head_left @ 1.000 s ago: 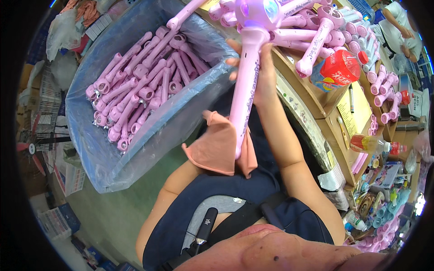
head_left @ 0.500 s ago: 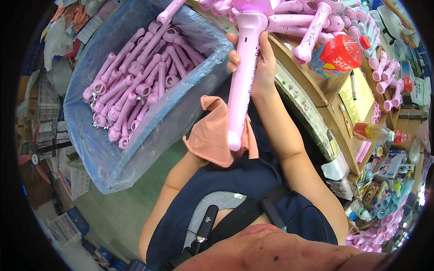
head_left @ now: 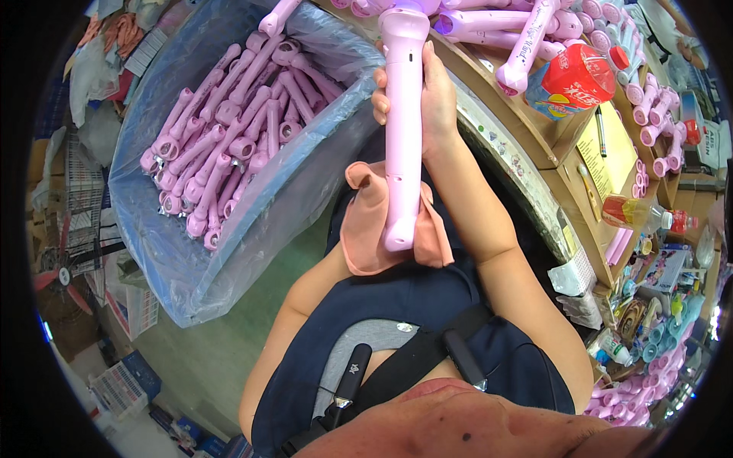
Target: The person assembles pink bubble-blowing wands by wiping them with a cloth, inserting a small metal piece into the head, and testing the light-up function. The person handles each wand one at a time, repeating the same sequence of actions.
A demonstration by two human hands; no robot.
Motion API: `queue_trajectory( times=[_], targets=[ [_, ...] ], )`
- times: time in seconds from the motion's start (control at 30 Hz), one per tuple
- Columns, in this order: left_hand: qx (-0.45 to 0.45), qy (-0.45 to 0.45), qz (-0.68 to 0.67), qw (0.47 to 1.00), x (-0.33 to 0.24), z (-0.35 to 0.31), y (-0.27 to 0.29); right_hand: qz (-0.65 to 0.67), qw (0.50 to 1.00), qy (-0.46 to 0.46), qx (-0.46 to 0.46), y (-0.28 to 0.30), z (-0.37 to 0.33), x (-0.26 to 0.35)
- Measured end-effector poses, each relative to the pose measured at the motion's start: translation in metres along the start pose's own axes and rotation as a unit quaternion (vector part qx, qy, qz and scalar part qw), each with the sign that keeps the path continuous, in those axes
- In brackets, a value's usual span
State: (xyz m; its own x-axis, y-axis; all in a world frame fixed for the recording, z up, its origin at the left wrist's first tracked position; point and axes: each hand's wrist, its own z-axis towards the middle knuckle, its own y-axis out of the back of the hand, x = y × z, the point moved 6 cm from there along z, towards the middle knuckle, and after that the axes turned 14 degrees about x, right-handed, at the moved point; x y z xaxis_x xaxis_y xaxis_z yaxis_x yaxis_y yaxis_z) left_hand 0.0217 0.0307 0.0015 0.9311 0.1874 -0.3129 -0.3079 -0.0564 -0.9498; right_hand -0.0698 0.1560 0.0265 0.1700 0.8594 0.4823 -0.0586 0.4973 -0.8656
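A pink light stick [head_left: 405, 130] stands lengthwise in front of me, its narrower bottom end toward my body. Around its upper handle wraps my right hand [head_left: 435, 99], with fingertips showing on both sides. The wide head end runs out at the top edge of the view. A salmon-coloured cloth [head_left: 366, 229] hangs about the lower handle on both sides. My left forearm [head_left: 317, 282] runs up under that cloth, which hides the left hand and fingers; the cloth is held up there against the stick.
Left of me, a large box lined with a blue plastic bag [head_left: 229, 282] holds many pink light sticks [head_left: 229, 130]. At the right is a cluttered workbench with more sticks, a red-labelled bottle [head_left: 573, 80], a yellow sheet [head_left: 611, 153], a pen [head_left: 601, 130] and another bottle [head_left: 634, 214].
The light stick has turned about its length, so its printed side no longer faces up. It stands straighter and slightly further left at the top; the cloth has shifted right with it.
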Motion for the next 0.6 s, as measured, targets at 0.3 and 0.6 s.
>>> queue_trajectory(
  times=[0.3,0.6],
  targets=[
    [-0.155,0.055,0.308,0.937,-0.007,-0.002,0.009,0.12,0.987,0.024,0.107,-0.004,0.003,0.01],
    [-0.164,-0.173,0.765,0.598,-0.043,-0.008,0.01,-0.174,0.983,0.028,-0.055,0.004,-0.007,0.018]
  ],
)
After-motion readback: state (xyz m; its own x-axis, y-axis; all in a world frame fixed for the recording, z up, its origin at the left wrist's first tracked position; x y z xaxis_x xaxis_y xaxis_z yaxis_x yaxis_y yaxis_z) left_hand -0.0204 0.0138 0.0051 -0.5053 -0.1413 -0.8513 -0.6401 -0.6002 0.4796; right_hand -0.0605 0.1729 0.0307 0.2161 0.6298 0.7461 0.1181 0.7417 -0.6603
